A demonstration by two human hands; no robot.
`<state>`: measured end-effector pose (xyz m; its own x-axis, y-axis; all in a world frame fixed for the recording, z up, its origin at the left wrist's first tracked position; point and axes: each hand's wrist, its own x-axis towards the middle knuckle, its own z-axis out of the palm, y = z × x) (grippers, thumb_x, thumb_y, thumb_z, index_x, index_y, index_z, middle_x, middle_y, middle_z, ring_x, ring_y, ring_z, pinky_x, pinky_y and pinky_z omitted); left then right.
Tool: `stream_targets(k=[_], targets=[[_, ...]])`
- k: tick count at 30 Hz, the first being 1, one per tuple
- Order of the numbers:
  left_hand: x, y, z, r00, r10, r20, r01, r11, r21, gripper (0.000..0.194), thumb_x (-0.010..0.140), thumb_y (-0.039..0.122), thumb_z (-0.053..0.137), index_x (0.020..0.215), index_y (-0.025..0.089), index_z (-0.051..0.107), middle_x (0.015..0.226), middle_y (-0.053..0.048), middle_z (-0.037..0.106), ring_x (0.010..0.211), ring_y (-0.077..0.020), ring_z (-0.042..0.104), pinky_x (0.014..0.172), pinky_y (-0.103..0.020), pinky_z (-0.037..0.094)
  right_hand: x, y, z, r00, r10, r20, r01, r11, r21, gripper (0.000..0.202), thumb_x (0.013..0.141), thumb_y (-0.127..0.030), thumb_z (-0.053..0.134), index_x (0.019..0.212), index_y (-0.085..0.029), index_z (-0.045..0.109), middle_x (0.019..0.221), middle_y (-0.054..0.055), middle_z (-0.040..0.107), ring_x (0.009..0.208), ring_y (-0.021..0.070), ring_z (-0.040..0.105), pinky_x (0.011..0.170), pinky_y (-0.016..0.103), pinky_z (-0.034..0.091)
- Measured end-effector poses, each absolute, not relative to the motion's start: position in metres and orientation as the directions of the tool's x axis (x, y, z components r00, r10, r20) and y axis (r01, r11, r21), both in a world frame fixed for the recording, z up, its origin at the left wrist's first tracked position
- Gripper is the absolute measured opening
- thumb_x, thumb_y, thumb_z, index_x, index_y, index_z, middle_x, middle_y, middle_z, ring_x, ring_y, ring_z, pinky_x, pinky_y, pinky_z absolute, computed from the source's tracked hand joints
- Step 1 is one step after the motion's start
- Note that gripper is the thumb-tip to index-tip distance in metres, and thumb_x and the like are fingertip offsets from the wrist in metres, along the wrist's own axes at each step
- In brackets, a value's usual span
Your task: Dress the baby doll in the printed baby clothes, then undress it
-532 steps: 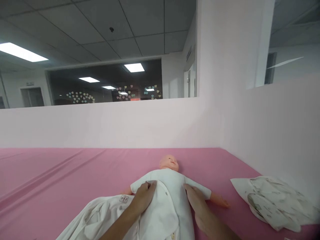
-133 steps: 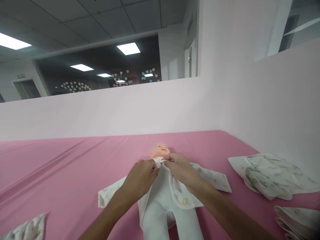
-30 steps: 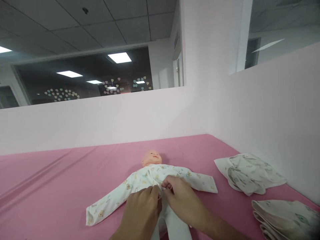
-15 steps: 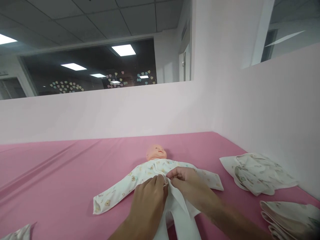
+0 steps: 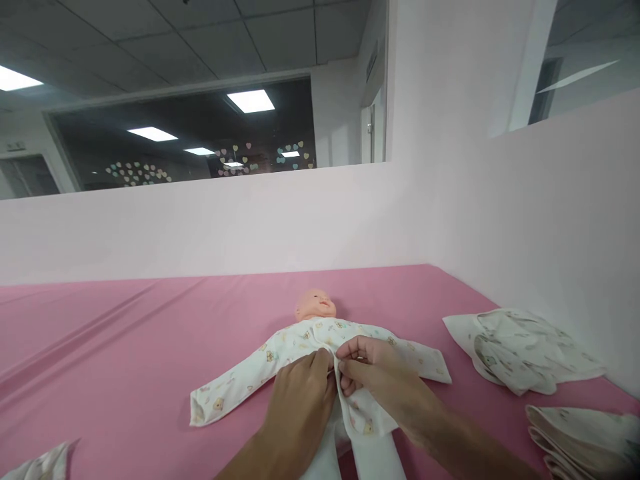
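Observation:
A doll [image 5: 316, 305] lies on its back on the pink sheet, its head away from me. It wears a white top with small printed figures [image 5: 280, 349], sleeves spread to both sides, and white trousers [image 5: 374, 457]. My left hand [image 5: 303, 395] is closed on the top's front edge at the middle of the chest. Just right of it, my right hand [image 5: 376, 369] pinches the other front edge, its fingertips almost touching the left ones. The exact spot between the fingertips is partly hidden.
Crumpled printed cloth [image 5: 525, 350] lies at the right near the wall, with folded cloths [image 5: 585, 437] nearer me. Another cloth piece [image 5: 45, 465] sits at the lower left. The pink sheet [image 5: 125, 360] meets white walls behind and at right.
The right front flap of the top has turned down, so its printed side now shows below my right hand. Both hands remain at the chest. The view has shifted slightly.

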<state>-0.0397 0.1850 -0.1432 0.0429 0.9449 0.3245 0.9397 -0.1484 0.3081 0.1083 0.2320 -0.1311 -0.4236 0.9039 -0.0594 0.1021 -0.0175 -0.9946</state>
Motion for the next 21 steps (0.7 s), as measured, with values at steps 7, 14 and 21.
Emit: stream_targets(k=[7, 14, 21], targets=[[-0.043, 0.187, -0.142, 0.014, 0.956, 0.294, 0.875, -0.154, 0.459, 0.02, 0.09, 0.019, 0.037, 0.07, 0.021, 0.033, 0.067, 0.002, 0.049, 0.063, -0.0156, 0.038, 0.059, -0.028, 0.019, 0.108, 0.227, -0.126, -0.404, 0.913, 0.044, 0.28, 0.17, -0.945, 0.011, 0.081, -0.023, 0.05, 0.078, -0.018, 0.06, 0.07, -0.001, 0.063, 0.065, 0.0125, 0.057, 0.06, 0.023, 0.044], [-0.04, 0.187, -0.135, -0.036, 0.981, 0.193, 0.766, -0.097, 0.636, 0.024, 0.085, 0.025, 0.041, 0.065, 0.02, 0.031, 0.061, 0.004, 0.043, 0.059, -0.0124, 0.03, 0.054, -0.027, 0.02, 0.105, 0.22, -0.127, -0.382, 0.905, 0.186, 0.373, 0.335, -0.865, 0.018, 0.087, -0.029, 0.047, 0.077, -0.02, 0.059, 0.075, -0.001, 0.061, 0.068, 0.013, 0.054, 0.059, 0.023, 0.04], [-0.045, 0.189, -0.124, 0.048, 0.999, 0.009, 0.505, -0.032, 0.862, 0.02, 0.076, 0.027, 0.054, 0.065, 0.018, 0.04, 0.062, 0.006, 0.039, 0.06, -0.0088, 0.032, 0.051, -0.022, 0.024, 0.1, 0.214, -0.129, -0.335, 0.924, 0.187, 0.459, 0.333, -0.824, 0.019, 0.086, -0.026, 0.045, 0.072, -0.021, 0.056, 0.07, -0.004, 0.06, 0.066, 0.0125, 0.053, 0.056, 0.023, 0.037]])
